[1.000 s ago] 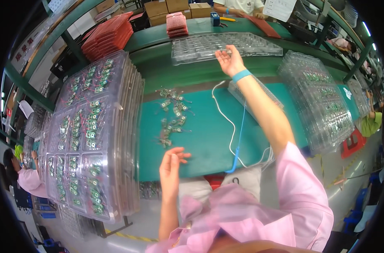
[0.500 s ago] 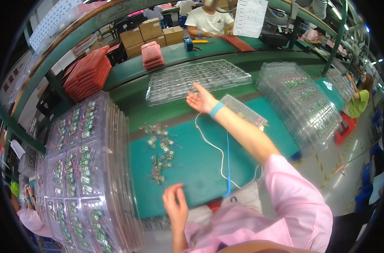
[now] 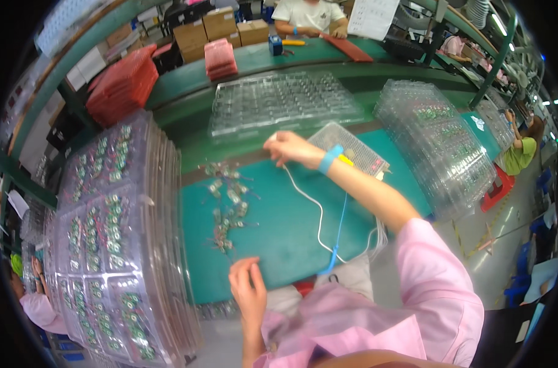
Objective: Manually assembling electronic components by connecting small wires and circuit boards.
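My right hand (image 3: 290, 149), with a blue wrist band (image 3: 330, 158), hovers over the far side of the green mat (image 3: 279, 214). Its fingers are curled together, and what they hold, if anything, is hidden. A white cable (image 3: 313, 199) runs out from just below these fingers. Behind and right of the hand sits a perforated metal box (image 3: 352, 140), partly covered by my wrist. My left hand (image 3: 248, 283) is at the mat's near edge, fingers loosely bent and apart, holding nothing. Small green circuit boards with thin wires (image 3: 230, 214) lie loosely heaped on the mat, beyond that hand.
Tall stacks of clear trays with circuit boards stand left (image 3: 116, 245) and right (image 3: 435, 135). A clear blister tray (image 3: 285, 101) lies at the back. Red trays (image 3: 122, 86) and cardboard boxes (image 3: 221, 27) sit behind. A blue cord (image 3: 340, 227) hangs over the near edge. A co-worker (image 3: 309, 17) sits opposite.
My right hand has turned over, its fingers going from spread to curled, and moved slightly nearer. My left hand stays in about the same place. The whole view has shifted a little.
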`<state>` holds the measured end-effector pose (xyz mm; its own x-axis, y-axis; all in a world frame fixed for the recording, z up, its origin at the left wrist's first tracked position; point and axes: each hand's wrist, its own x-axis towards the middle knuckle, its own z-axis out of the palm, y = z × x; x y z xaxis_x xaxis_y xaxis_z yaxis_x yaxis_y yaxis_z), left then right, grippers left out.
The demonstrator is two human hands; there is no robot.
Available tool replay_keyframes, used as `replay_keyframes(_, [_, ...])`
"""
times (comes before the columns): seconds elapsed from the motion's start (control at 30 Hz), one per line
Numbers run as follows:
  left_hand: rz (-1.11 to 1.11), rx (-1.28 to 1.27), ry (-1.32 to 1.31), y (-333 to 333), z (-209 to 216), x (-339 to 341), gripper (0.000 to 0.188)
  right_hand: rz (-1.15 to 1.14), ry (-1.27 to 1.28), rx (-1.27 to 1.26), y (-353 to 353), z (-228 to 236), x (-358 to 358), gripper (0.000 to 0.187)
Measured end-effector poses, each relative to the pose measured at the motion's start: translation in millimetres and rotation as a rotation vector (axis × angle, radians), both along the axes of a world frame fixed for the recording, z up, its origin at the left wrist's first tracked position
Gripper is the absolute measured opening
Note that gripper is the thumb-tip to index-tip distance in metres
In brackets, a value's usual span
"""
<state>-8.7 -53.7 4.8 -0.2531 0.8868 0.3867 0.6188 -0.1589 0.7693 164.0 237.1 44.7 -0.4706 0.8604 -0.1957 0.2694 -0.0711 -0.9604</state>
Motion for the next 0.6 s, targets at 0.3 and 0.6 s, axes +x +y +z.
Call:
replay_keyframes(0.3, [-0.035,0.064,0.154,9,-14,1,0.013,-0.356,-0.853,1.024,26,-15,11,0.023])
replay_keyframes(0.6, [-0.023,0.219,0.426,12,-27,9,0.015,-0.499,-0.995,1.396,81,-61,6,0.019])
